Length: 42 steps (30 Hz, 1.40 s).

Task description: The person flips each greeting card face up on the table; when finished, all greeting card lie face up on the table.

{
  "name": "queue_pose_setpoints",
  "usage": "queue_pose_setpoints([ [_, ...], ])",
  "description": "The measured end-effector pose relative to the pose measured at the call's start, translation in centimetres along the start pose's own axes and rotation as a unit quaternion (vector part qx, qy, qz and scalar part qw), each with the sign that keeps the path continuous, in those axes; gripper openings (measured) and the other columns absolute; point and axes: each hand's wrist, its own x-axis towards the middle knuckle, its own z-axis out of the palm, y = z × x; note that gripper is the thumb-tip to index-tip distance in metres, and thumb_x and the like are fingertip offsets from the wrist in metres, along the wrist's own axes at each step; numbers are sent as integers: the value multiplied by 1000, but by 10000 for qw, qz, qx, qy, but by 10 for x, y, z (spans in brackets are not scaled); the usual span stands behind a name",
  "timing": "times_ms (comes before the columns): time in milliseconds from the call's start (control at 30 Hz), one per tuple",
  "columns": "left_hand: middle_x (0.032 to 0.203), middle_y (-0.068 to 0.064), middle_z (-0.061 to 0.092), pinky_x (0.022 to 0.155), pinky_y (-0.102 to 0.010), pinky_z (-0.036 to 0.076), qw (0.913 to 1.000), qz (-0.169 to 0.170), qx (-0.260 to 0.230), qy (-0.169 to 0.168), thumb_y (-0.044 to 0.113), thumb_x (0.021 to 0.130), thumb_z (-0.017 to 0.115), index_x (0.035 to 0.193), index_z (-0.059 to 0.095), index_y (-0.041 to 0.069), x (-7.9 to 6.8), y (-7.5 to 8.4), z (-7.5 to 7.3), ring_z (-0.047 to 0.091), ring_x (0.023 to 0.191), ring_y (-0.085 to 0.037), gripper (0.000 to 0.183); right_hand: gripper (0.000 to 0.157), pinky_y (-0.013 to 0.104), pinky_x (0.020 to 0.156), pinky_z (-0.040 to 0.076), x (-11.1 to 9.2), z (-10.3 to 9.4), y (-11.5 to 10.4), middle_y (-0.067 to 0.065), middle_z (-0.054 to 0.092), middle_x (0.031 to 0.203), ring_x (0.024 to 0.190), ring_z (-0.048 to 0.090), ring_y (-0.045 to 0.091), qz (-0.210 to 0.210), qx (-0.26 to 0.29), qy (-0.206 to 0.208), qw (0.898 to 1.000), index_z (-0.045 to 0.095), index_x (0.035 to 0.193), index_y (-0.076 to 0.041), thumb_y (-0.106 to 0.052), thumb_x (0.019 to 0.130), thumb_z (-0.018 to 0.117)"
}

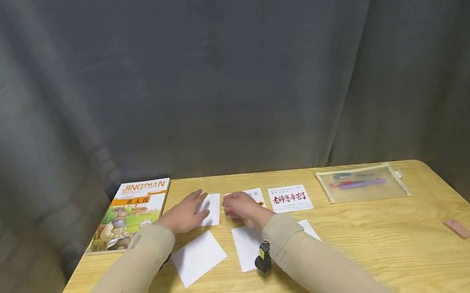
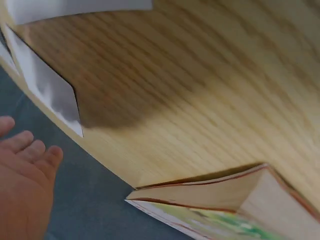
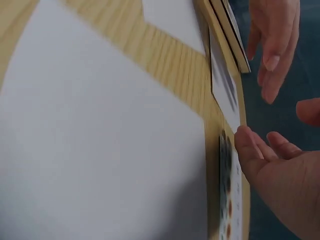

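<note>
My left hand [image 1: 184,214] hovers with fingers spread at the left edge of a blank white card [image 1: 214,211] in the back row. In the left wrist view the same hand [image 2: 25,185] holds nothing. To its right, my right hand [image 1: 245,208] hangs with fingers loosely bent over a printed card [image 1: 256,196], partly hiding it. The right wrist view shows that hand [image 3: 285,170] empty, facing the left one across a gap. Another card with red lettering [image 1: 290,198] lies to the right. Nearer me are a tilted blank card [image 1: 199,257] and another blank card [image 1: 247,251] under my right wrist.
A third front card [image 1: 309,230] is mostly covered by my right forearm. At the back left lies a picture-covered book [image 1: 134,212]. A clear zip pouch with pens [image 1: 362,184] is at the back right, and a pink eraser [image 1: 458,229] near the right edge. Grey curtain [image 1: 221,66] hangs behind.
</note>
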Motion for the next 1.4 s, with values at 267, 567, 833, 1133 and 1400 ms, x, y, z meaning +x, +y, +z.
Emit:
queue_pose_setpoints([
  [267,165,-27,24,122,-56,22,9947,-409,-192,-921,38,109,41,157,39,-3,-9,5,4,21,152,-43,63,43,34,97,52,0,20,-7,11,55,110,96,56,19,370,615,47,9974,53,137,13,-2,97,59],
  [567,165,-27,25,123,-54,21,9941,-534,-260,-907,34,108,41,155,40,-5,-7,3,7,23,152,-42,61,44,30,90,56,6,25,-18,20,60,115,78,58,14,781,407,245,9958,54,134,10,-6,95,63],
  [833,158,-32,35,120,-57,26,9972,-302,-517,-457,30,108,43,152,45,-6,-11,-6,11,33,146,-48,57,29,19,66,54,12,32,-15,7,60,84,62,55,8,445,723,551,9949,61,121,13,-5,99,60],
  [1133,153,-27,46,120,-57,28,9961,284,-793,259,28,113,34,151,47,-4,-15,-2,14,39,144,-46,51,8,14,55,53,15,43,-2,3,60,68,54,56,5,222,985,1103,9888,66,97,8,11,93,60],
  [1400,155,-23,46,120,-54,29,9986,367,-336,180,43,112,39,152,47,-2,-14,-1,8,39,145,-42,61,10,12,52,49,13,27,-4,6,63,69,54,55,4,111,912,870,9920,64,95,6,10,90,57],
])
